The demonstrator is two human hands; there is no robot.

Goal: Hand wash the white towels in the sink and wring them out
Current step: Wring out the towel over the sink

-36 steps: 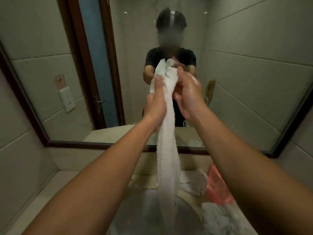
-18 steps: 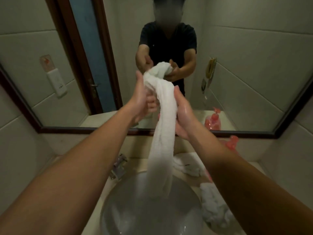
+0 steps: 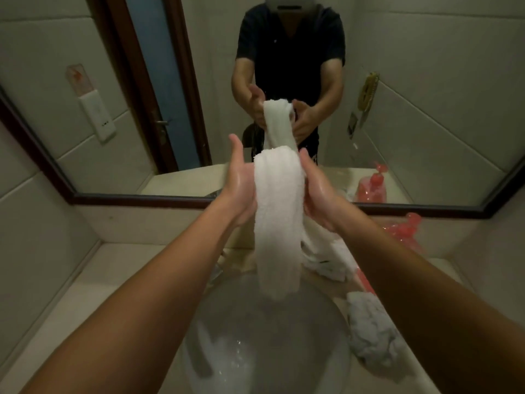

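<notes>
Your left hand (image 3: 240, 183) and right hand (image 3: 318, 191) are raised in front of the mirror (image 3: 113, 123), palms facing each other with the white towel (image 3: 277, 200) pressed between them. The thumbs point up and the fingers lie flat rather than clenched. The towel is bunched into a thick rope. Its top sits level with your thumbs and its lower end hangs over the far part of the sink (image 3: 193, 336) without touching it. The mirror's dark lower frame runs just beyond your hands. Right of the basin the counter (image 3: 99, 280) is crowded: a crumpled towel (image 3: 372, 328) at the rim, another towel (image 3: 326, 257) farther back, and a red plastic bag (image 3: 403, 234) against the wall. The counter's wider stretch lies left, ending at the tiled wall.
</notes>
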